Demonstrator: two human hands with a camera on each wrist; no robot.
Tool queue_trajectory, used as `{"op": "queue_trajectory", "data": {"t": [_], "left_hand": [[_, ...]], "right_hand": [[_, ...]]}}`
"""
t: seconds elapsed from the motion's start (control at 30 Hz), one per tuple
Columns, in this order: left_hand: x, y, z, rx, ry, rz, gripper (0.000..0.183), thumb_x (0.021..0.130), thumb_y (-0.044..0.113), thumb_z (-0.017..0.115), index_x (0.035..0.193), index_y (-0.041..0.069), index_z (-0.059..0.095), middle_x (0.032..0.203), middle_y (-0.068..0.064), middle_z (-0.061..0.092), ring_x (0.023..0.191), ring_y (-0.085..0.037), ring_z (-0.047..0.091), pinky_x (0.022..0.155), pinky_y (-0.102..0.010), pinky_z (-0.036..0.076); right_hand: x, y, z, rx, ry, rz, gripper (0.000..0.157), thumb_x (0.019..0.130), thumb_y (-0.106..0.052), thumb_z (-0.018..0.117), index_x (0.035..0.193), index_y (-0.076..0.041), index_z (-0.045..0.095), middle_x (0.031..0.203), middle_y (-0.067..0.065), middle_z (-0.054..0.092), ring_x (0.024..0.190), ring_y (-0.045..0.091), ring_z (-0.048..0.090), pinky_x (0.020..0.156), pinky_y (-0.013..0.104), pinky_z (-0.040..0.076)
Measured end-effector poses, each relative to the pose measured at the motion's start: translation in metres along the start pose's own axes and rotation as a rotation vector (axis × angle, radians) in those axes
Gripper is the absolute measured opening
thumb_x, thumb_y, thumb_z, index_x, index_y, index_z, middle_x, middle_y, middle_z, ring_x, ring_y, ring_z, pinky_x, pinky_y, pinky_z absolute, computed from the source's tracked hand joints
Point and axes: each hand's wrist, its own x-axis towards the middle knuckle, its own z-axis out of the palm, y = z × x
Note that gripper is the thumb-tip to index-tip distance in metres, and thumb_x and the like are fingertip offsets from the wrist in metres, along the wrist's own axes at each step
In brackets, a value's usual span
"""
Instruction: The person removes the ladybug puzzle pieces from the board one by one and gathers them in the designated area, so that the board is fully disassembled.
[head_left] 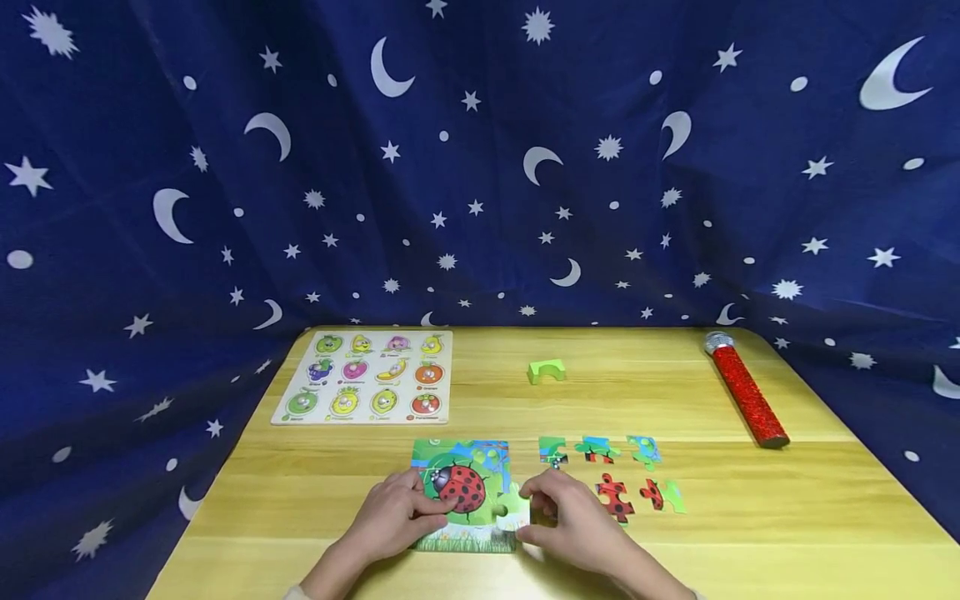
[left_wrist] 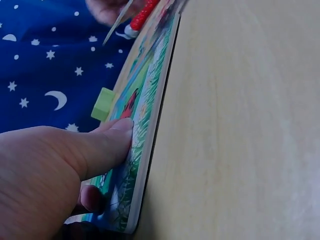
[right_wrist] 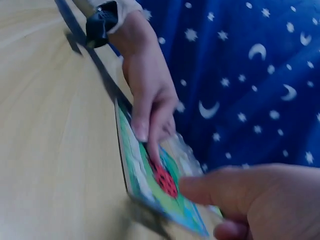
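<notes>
A square ladybug jigsaw puzzle (head_left: 463, 543) lies near the front of the table. My left hand (head_left: 392, 514) rests over its left side, with straight fingers touching the picture beside the ladybug. In the left wrist view, the left thumb (left_wrist: 107, 145) presses on the puzzle near its grassy front edge. My right hand (head_left: 566, 518) pinches a green and white puzzle piece (head_left: 516, 506) between thumb and finger, tilted up over the puzzle's right edge. From the left wrist camera, that piece (left_wrist: 118, 22) shows edge-on, raised above the puzzle.
Several loose puzzle pieces (head_left: 597, 448) lie to the right, some red with black spots (head_left: 615, 497). A fruit picture board (head_left: 367, 421) sits at the back left. Behind stands a small green arch block (head_left: 547, 370). A red glittery microphone (head_left: 750, 396) lies at the right.
</notes>
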Motion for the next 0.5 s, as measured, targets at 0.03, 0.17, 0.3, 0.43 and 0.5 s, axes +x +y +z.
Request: {"op": "queue_trajectory", "data": {"t": [0.03, 0.17, 0.3, 0.43, 0.5], "left_hand": [[0.0, 0.0, 0.0, -0.008, -0.004, 0.002, 0.024, 0.085, 0.039, 0.073, 0.11, 0.038, 0.074, 0.072, 0.016, 0.035, 0.064, 0.0, 0.027, 0.058, -0.017, 0.023], [-0.001, 0.0, 0.002, -0.02, -0.011, 0.009, 0.024, 0.086, 0.04, 0.072, 0.11, 0.039, 0.074, 0.073, 0.016, 0.036, 0.066, 0.001, 0.029, 0.06, -0.018, 0.024], [-0.002, -0.002, 0.003, -0.013, 0.013, 0.011, 0.023, 0.086, 0.042, 0.071, 0.11, 0.04, 0.074, 0.073, 0.016, 0.035, 0.066, 0.0, 0.029, 0.06, -0.018, 0.023], [-0.004, -0.005, 0.005, 0.003, 0.062, 0.028, 0.024, 0.086, 0.044, 0.071, 0.109, 0.041, 0.074, 0.073, 0.017, 0.034, 0.064, 0.001, 0.027, 0.06, -0.018, 0.023], [-0.004, -0.007, 0.007, 0.011, 0.09, 0.042, 0.023, 0.086, 0.044, 0.071, 0.109, 0.041, 0.074, 0.074, 0.017, 0.034, 0.064, 0.002, 0.027, 0.06, -0.018, 0.023]], "right_hand": [[-0.006, 0.004, -0.003, 0.01, 0.009, -0.01, 0.033, 0.076, -0.03, 0.084, 0.1, -0.016, 0.066, 0.084, -0.009, 0.053, 0.074, 0.0, 0.045, 0.064, 0.018, 0.042], [-0.034, 0.021, -0.013, 0.035, 0.037, -0.054, 0.03, 0.078, -0.03, 0.082, 0.101, -0.021, 0.066, 0.09, -0.011, 0.056, 0.078, 0.001, 0.049, 0.068, 0.019, 0.044], [-0.055, 0.038, -0.03, 0.029, 0.055, -0.048, 0.031, 0.079, -0.027, 0.082, 0.105, -0.022, 0.066, 0.096, -0.011, 0.057, 0.081, 0.002, 0.051, 0.069, 0.019, 0.045], [-0.072, 0.051, -0.056, 0.0, 0.079, 0.138, 0.035, 0.078, -0.027, 0.083, 0.108, -0.019, 0.067, 0.095, -0.01, 0.057, 0.08, 0.001, 0.05, 0.067, 0.019, 0.044], [-0.08, 0.058, -0.068, -0.021, 0.096, 0.263, 0.036, 0.079, -0.027, 0.082, 0.11, -0.017, 0.067, 0.093, -0.008, 0.056, 0.079, 0.001, 0.048, 0.065, 0.019, 0.042]]}}
